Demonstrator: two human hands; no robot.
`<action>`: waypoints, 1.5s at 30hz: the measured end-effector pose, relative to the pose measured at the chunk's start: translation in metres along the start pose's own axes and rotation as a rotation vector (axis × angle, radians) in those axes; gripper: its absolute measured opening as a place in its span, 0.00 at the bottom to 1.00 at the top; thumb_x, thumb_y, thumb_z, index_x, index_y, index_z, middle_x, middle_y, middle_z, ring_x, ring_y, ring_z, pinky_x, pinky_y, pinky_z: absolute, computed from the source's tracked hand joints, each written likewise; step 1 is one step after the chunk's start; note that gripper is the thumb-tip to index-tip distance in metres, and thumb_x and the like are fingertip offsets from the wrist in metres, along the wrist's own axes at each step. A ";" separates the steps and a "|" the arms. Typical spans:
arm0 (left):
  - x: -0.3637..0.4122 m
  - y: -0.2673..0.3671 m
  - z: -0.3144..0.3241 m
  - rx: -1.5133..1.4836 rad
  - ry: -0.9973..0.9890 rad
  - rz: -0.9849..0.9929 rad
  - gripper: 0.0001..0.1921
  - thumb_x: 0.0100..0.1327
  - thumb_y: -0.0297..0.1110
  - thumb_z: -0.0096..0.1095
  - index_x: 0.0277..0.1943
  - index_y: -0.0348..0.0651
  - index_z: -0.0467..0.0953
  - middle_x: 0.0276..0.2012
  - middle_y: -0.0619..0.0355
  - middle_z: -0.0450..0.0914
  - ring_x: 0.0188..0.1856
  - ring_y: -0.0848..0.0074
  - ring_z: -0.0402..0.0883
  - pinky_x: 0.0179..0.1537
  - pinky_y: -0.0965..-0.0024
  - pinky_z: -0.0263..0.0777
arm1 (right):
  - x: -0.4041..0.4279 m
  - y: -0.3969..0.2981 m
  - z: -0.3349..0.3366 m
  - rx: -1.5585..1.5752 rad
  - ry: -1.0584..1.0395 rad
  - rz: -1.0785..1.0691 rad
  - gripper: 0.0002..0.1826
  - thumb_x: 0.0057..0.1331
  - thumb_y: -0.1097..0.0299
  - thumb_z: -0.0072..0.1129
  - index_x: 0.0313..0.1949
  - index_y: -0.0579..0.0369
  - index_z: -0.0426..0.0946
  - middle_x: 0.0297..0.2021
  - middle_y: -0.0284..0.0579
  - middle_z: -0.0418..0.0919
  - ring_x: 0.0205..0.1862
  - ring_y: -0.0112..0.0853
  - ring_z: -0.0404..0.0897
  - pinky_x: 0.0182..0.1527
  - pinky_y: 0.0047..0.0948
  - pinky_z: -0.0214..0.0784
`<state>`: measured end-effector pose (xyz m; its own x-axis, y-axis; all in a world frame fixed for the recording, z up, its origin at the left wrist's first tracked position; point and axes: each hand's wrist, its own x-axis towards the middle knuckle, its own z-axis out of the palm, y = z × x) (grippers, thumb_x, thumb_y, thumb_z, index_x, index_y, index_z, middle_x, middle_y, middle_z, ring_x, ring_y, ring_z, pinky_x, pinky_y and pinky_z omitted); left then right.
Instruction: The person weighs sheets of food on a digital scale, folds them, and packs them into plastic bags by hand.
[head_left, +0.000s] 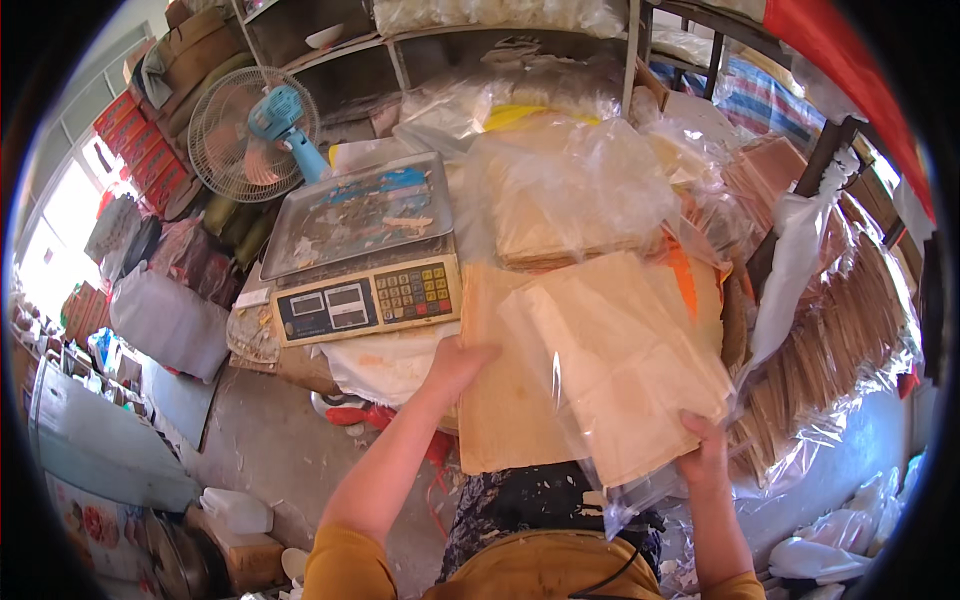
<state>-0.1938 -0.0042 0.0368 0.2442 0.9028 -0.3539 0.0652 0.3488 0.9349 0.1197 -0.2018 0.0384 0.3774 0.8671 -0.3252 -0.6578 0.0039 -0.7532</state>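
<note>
My left hand (461, 367) grips the left edge of a flat, pale tan sheet (517, 405), with the thumb on top and the fingers hidden beneath. A clear plastic bag (556, 375) with tan sheets (630, 352) inside overlaps it on the right. My right hand (703, 446) pinches the lower right corner of this bagged stack, thumb uppermost. Both lie at a slant in front of my body. Just beyond them, a thicker stack of tan sheets (555, 232) sits partly under loose clear plastic (577, 172).
A digital scale (367, 300) with a littered metal pan (360, 217) stands at left, before a blue fan (277, 112). Brown folded sheets (832, 352) are piled at right beside a post wrapped in white plastic (791, 255). Plastic bags (832, 547) lie lower right.
</note>
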 end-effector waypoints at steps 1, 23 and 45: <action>-0.008 0.005 0.002 0.022 0.012 0.039 0.15 0.55 0.28 0.65 0.44 0.29 0.76 0.37 0.51 0.82 0.35 0.72 0.82 0.36 0.70 0.76 | 0.002 -0.009 0.003 -0.065 0.001 -0.084 0.31 0.51 0.75 0.59 0.57 0.60 0.65 0.50 0.46 0.74 0.53 0.40 0.74 0.56 0.41 0.68; -0.259 0.164 -0.050 0.760 1.005 0.597 0.16 0.49 0.23 0.66 0.43 0.27 0.76 0.37 0.51 0.81 0.33 0.75 0.78 0.36 0.70 0.72 | 0.129 -0.032 0.135 -1.662 -0.624 -0.921 0.20 0.54 0.67 0.63 0.46 0.58 0.74 0.46 0.51 0.76 0.45 0.44 0.76 0.46 0.38 0.70; -0.119 0.096 0.074 0.695 0.452 1.023 0.18 0.58 0.24 0.59 0.53 0.36 0.72 0.27 0.45 0.78 0.28 0.58 0.80 0.30 0.65 0.73 | -0.007 -0.040 0.190 -0.980 -0.310 -0.685 0.11 0.63 0.70 0.54 0.44 0.63 0.73 0.28 0.52 0.79 0.29 0.36 0.79 0.32 0.31 0.70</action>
<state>-0.1451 -0.0969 0.1712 0.1458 0.7313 0.6663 0.5593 -0.6164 0.5543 0.0191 -0.1133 0.1795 0.1933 0.9150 0.3540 0.4311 0.2449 -0.8684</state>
